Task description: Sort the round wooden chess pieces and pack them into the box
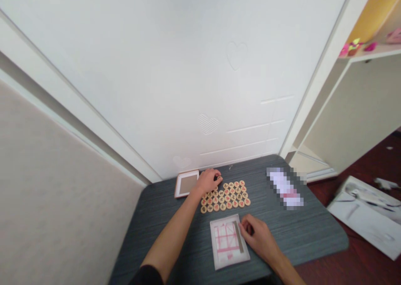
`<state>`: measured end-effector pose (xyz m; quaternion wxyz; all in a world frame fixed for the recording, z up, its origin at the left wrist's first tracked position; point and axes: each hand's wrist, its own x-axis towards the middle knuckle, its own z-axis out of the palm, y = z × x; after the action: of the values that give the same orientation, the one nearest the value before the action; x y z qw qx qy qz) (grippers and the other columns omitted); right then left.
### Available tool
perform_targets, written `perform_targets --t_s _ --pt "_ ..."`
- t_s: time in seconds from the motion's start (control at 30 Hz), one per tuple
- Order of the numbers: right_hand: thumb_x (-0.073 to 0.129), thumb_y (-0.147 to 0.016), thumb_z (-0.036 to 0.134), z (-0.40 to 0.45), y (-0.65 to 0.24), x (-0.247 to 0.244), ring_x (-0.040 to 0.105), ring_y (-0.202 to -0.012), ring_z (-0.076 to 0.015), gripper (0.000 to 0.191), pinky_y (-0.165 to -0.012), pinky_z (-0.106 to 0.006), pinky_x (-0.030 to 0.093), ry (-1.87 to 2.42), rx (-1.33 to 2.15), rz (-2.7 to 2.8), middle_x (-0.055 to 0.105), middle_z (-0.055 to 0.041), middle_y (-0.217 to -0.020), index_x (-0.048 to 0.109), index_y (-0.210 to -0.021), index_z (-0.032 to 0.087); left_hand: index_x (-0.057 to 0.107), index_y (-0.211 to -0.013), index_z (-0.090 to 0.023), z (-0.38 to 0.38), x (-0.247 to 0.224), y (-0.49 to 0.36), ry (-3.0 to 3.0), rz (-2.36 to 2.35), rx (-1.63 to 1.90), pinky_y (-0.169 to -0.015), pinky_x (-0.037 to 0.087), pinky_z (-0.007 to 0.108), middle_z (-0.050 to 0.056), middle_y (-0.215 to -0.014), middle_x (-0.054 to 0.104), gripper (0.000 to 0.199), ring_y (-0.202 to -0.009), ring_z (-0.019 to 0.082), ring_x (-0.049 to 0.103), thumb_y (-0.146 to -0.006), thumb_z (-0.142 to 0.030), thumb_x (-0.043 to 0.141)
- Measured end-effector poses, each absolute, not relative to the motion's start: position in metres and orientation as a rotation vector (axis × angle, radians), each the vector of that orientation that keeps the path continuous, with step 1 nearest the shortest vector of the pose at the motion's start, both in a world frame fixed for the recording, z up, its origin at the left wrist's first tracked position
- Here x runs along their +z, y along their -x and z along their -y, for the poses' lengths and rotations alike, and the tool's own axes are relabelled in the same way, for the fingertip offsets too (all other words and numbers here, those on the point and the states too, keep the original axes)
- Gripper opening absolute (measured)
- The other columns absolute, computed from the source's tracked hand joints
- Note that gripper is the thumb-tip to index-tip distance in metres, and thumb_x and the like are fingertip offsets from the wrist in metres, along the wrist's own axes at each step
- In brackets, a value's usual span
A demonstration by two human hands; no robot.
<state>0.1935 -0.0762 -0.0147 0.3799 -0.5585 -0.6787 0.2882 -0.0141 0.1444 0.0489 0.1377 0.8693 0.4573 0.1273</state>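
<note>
Round wooden Chinese chess pieces (229,204) with red and dark characters lie face up in rows on the dark table. My left hand (208,181) reaches over the back left of these rows and covers some of them. Its thumb and fingers close on a Chinese chess piece (219,178) at the back. My right hand (257,235) is curled at the right edge of a shallow white box (214,251), its fingertips at the rim. Whether anything is inside those fingers is hidden. Pink lines and a brownish strip show in the box.
A white-lined lid or tray (178,188) with a brown centre lies at the table's back left. A blurred-out pale object (284,188) is on the table's right side. A white panel (188,88) rises behind the table (150,222). A white box (369,218) sits on the floor at right.
</note>
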Motion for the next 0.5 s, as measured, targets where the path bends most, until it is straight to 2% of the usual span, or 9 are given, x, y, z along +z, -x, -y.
perform_targets --t_s 0.13,0.27,0.43,0.5 --pt "0.059 -0.093 0.034 0.077 -0.194 -0.012 0.060 -0.063 -0.0139 0.012 -0.061 -0.024 0.045 1.412 0.734 1.762 0.063 0.0023 -0.072 0.060 -0.087 0.023 0.074 -0.095 -0.025 -0.145 0.049 0.014 -2.520 -1.318 0.370 -0.085 0.051 0.031 0.004 -0.095 0.073 0.016 -0.092 0.021 0.065 -0.079 -0.027 0.073" --pt "0.060 -0.091 0.032 0.077 -0.194 -0.011 0.060 -0.065 -0.0143 0.009 -0.063 -0.025 0.045 1.419 0.716 1.792 0.063 0.0023 -0.074 0.060 -0.088 0.023 0.074 -0.091 -0.023 -0.144 0.053 0.012 -2.508 -1.335 0.431 -0.085 0.051 0.032 0.004 -0.091 0.072 0.016 -0.089 0.021 0.066 -0.076 -0.017 0.070" --pt "0.057 -0.093 0.030 0.076 -0.192 -0.010 0.059 -0.063 -0.0139 0.010 -0.061 -0.024 0.044 1.431 0.721 1.762 0.060 0.0028 -0.070 0.059 -0.086 0.023 0.069 -0.111 -0.021 -0.120 0.069 0.017 -2.465 -1.340 0.588 -0.089 0.053 0.031 0.005 -0.106 0.069 0.030 -0.093 0.018 0.066 -0.082 -0.015 0.064" --pt "0.055 -0.094 0.029 0.076 -0.192 -0.010 0.058 -0.062 -0.0138 0.011 -0.060 -0.024 0.044 1.433 0.730 1.752 0.059 0.0028 -0.069 0.058 -0.085 0.023 0.068 -0.112 -0.021 -0.097 0.076 0.023 -2.407 -1.288 0.712 -0.090 0.053 0.030 0.006 -0.109 0.066 0.030 -0.096 0.017 0.065 -0.083 -0.015 0.063"
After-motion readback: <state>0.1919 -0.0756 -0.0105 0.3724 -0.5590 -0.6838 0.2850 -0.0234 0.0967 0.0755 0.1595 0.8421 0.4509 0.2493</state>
